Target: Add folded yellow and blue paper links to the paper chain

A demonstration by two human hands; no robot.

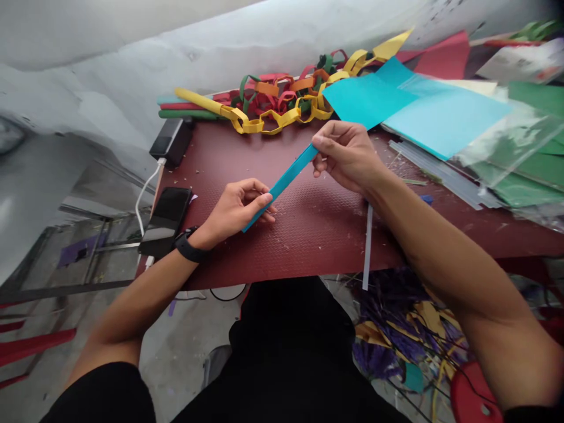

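Observation:
A narrow blue paper strip [288, 176] stretches slantwise between my two hands, above the dark red tabletop [229, 158]. My left hand [242, 205] pinches its lower end between thumb and fingers. At the upper end, my right hand [343, 150] grips the strip's tip with thumb and forefinger. Behind the hands lies a paper chain [282, 120] of yellow, red, green and orange loops. Blue paper sheets [374, 94] are nearest to my right hand, at the back.
On the left edge lie a black phone [165, 214] and a black box-shaped device [171, 141] with a white cable [143, 197]. Clear sticks [445, 173] and green sheets [524, 176] in plastic lie right. One pale stick [367, 247] overhangs the front edge. Paper scraps [396, 341] cover the floor.

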